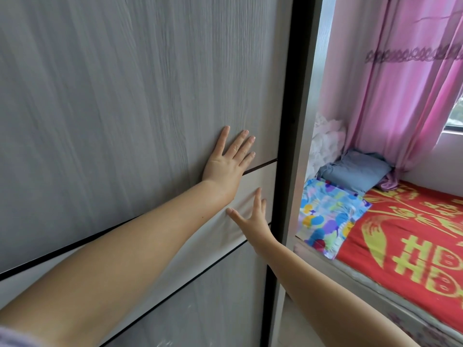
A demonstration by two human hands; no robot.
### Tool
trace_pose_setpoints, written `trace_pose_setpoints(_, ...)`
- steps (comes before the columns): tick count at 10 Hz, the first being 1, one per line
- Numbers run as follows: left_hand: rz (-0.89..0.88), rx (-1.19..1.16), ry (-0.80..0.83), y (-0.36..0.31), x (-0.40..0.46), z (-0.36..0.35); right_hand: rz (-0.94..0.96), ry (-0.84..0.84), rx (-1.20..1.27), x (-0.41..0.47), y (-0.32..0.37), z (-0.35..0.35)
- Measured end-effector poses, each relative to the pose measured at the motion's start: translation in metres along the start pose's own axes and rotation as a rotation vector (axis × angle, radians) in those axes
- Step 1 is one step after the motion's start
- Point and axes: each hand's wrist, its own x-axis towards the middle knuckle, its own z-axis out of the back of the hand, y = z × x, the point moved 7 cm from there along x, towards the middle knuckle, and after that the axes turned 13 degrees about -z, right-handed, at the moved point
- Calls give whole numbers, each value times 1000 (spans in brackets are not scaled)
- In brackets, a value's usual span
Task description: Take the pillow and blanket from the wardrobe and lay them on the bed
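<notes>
pillow, blanket: not showing; presumably lying behind wardrobe door (140,101).
left hand (229,159): fingers spreading flat, pressing door.
right hand (251,221): same, holding nothing.
handling: likely soft, bulky; hugging underneath advisable.
bed (406,241): waiting rightward.

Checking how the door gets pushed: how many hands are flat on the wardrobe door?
2. The left hand presses the grey panel of the wardrobe door; the right hand lies lower, on the pale band near the dark edge.

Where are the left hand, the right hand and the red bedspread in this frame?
left hand (229,160): head view, back of the hand, flat on the wardrobe door.
right hand (253,221): head view, back of the hand, fingers spread.
red bedspread (413,236): head view, patterned middle.
</notes>
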Motion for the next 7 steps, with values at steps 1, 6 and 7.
trace_pose_setpoints(1,-3,4,5,-2,6,1,9,-2,7,6,-2,5)
trace_pose_setpoints(6,-62,-69,-29,-1,15,10,-18,21,-70,0,9,23)
trace_pose_setpoints(7,-153,-308,-144,-30,-5,4,24,59,-129,-23,-4,32)
